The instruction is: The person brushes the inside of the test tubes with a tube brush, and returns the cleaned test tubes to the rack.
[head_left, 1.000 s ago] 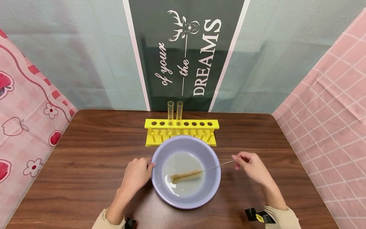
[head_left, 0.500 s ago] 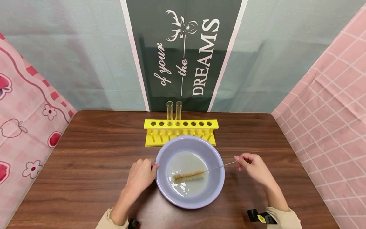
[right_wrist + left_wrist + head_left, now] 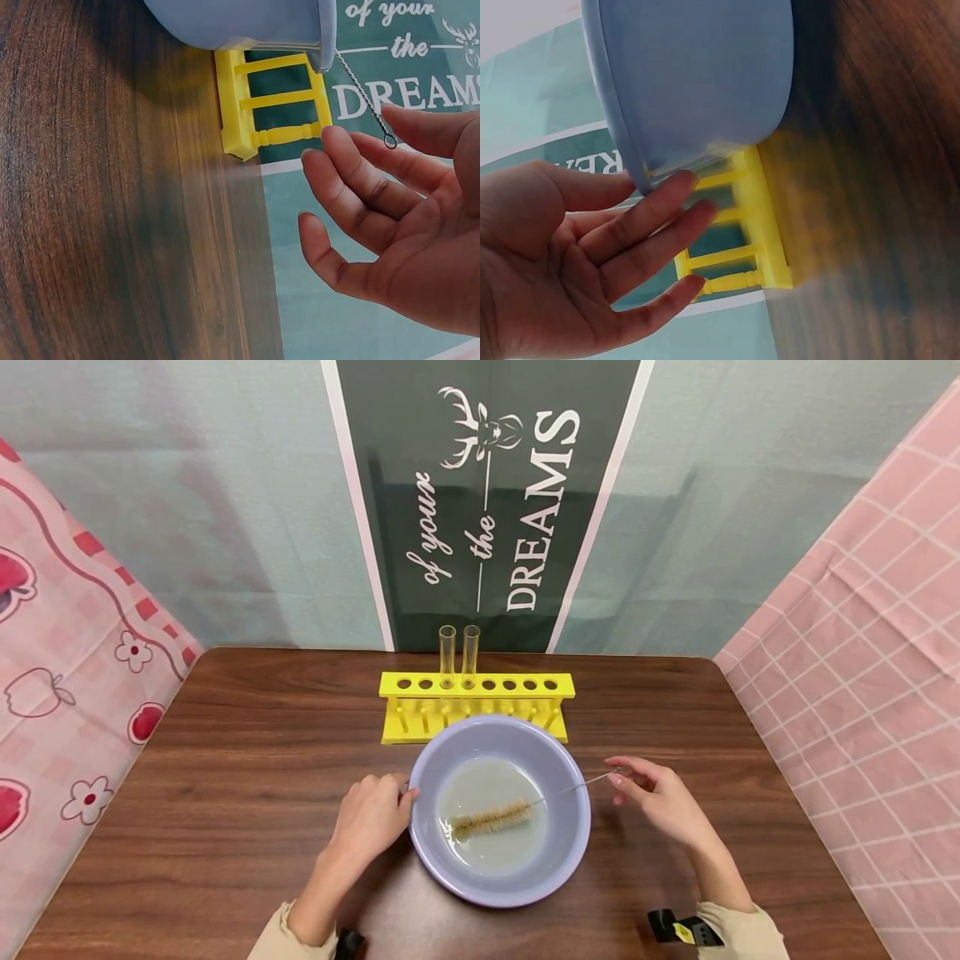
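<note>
A lavender basin of cloudy water stands on the table. My left hand holds its left rim, thumb on top and fingers beneath; in the left wrist view the hand has its other fingers loosely extended. A test tube brush with tan bristles lies in the water, its thin wire handle leaning over the right rim. My right hand is at the handle's end, thumb and index finger parted around it. In the right wrist view the twisted wire's end loop shows between thumb and index finger, apparently not pinched.
Just behind the basin stands a yellow test tube rack, with two clear test tubes upright in it. The brown wooden table extends to both sides. Printed cloths hang at the back and sides.
The basin and left hand have shifted slightly right. My right thumb and index finger, together on the wire handle before, have come apart. The brush has turned a little in the water.
</note>
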The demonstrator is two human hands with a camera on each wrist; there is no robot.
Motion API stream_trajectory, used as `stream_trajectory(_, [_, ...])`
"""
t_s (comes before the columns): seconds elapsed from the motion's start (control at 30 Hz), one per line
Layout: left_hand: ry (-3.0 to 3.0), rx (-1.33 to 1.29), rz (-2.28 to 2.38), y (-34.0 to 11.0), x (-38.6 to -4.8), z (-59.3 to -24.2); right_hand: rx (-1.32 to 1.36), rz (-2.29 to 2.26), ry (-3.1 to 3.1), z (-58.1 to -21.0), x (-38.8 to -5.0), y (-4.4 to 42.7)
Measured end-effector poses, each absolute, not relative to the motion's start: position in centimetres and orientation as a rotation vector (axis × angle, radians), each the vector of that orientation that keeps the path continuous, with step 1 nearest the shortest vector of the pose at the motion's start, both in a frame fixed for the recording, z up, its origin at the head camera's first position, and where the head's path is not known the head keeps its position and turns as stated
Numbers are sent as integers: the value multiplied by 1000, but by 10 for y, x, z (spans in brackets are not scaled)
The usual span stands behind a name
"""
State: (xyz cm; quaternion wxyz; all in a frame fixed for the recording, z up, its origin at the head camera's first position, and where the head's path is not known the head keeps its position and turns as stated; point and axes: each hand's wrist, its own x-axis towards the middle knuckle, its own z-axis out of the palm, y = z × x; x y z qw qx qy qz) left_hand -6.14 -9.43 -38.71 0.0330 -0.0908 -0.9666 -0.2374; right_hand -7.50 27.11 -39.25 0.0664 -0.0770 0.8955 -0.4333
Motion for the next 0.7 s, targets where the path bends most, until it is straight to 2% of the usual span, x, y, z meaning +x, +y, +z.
stream_trajectory(0.23, [-3038, -283, -803, -104, -76, -372, -290, -1328, 2712, -397, -77, 272])
stream_trajectory(0.47, [-3004, -312, -945, -118, -113, -351, -315, -1289, 2729, -396, -76, 272])
stream_trajectory(0.7, [-2979, -246, -1043, -114, -142, -335, -343, -1277, 2722, -398, -75, 272])
